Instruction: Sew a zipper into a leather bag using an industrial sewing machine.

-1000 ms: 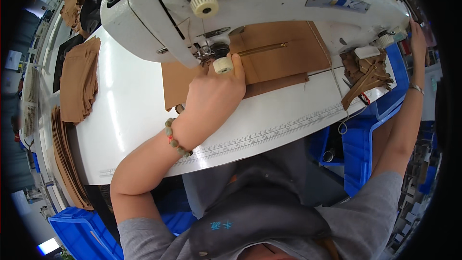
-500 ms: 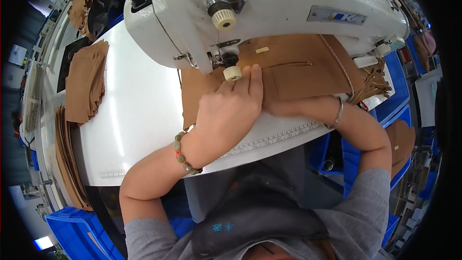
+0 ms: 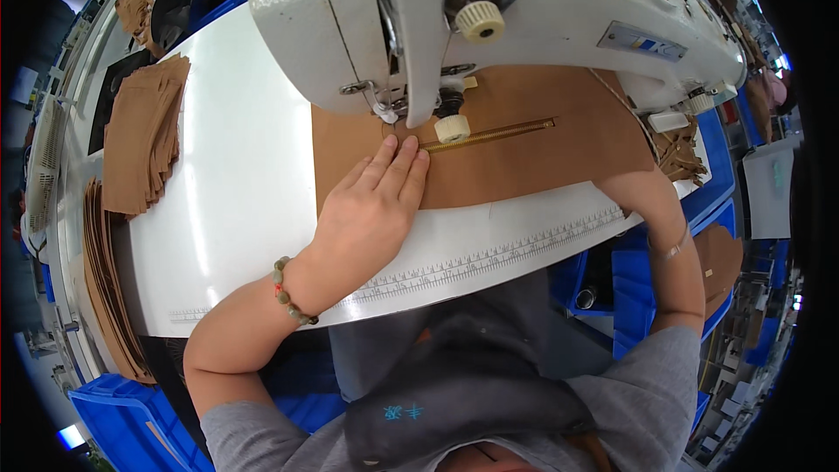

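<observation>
My left hand point(image 3: 371, 197) lies flat on a brown leather-like panel point(image 3: 498, 179), its fingers stretched out and fingertips close to the presser foot. A long gold zipper point(image 3: 502, 135) shows in a slot across the panel. At the panel's right front corner is my right hand point(image 3: 642, 195), with its fingers going under the edge and mostly hidden. Over the panel stands the white sewing machine point(image 3: 559, 9), its needle area just beyond my left fingertips. A cord point(image 3: 620, 100) runs across the panel's right end.
Brown cut pieces point(image 3: 144, 135) are stacked on the left of the white table point(image 3: 227, 210), with more standing at its left edge point(image 3: 109, 288). A printed ruler strip point(image 3: 489, 258) follows the front edge. Blue bins point(image 3: 131, 411) flank the table below. Brown scraps point(image 3: 682, 153) lie at the right.
My hands have come apart: the left moved left and nearer me, the right moved right to the panel's corner. The panel lies turned slightly, and more of the gold zipper shows.
</observation>
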Action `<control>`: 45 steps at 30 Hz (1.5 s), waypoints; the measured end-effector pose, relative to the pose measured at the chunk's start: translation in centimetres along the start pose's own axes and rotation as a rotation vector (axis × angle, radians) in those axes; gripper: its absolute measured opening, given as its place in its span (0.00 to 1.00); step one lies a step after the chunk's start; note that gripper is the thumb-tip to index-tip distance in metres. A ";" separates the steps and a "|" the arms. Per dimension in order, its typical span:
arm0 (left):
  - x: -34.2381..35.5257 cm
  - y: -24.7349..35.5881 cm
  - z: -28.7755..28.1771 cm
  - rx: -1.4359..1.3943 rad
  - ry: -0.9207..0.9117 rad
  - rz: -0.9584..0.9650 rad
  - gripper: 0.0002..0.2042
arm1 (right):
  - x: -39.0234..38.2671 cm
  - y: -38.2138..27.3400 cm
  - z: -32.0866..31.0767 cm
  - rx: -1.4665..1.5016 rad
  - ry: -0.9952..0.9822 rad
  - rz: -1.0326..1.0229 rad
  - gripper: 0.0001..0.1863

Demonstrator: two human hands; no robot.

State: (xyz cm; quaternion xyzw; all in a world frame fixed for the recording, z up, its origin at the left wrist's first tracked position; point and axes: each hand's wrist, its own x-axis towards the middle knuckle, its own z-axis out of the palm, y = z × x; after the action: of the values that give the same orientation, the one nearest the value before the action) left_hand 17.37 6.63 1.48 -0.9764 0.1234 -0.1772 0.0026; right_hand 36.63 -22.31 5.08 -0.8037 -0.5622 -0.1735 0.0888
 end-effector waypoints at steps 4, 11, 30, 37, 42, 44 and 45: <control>0.6 -0.3 -0.4 -0.064 -0.025 -0.042 0.24 | -1.5 -0.5 -7.7 0.125 -0.569 0.255 0.11; 2.6 -2.1 -3.0 -0.323 -0.081 -0.123 0.22 | 2.7 -5.3 -5.1 0.541 -0.049 0.112 0.19; -1.4 -1.6 -1.2 -0.108 -0.020 -0.097 0.22 | 6.1 -9.0 5.8 0.304 -0.048 -0.167 0.24; -2.1 -0.6 -0.7 0.005 0.037 -0.149 0.18 | 6.2 -9.1 6.0 0.191 -0.036 -0.210 0.31; -1.5 -1.4 0.0 -0.007 0.069 -0.170 0.20 | 6.2 -8.9 5.9 0.144 -0.125 -0.156 0.36; -1.6 -1.5 0.2 -0.028 0.081 -0.189 0.22 | 6.2 -8.7 5.8 0.130 -0.186 -0.137 0.37; -1.6 -1.4 0.3 -0.029 0.082 -0.200 0.22 | 6.2 -8.7 5.8 0.084 -0.163 -0.160 0.37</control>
State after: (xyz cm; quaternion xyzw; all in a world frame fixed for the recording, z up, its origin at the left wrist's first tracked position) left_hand 16.34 8.38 0.74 -0.9757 0.0281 -0.2146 -0.0344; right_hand 31.46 -11.86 1.63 -0.7634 -0.6365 -0.0907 0.0623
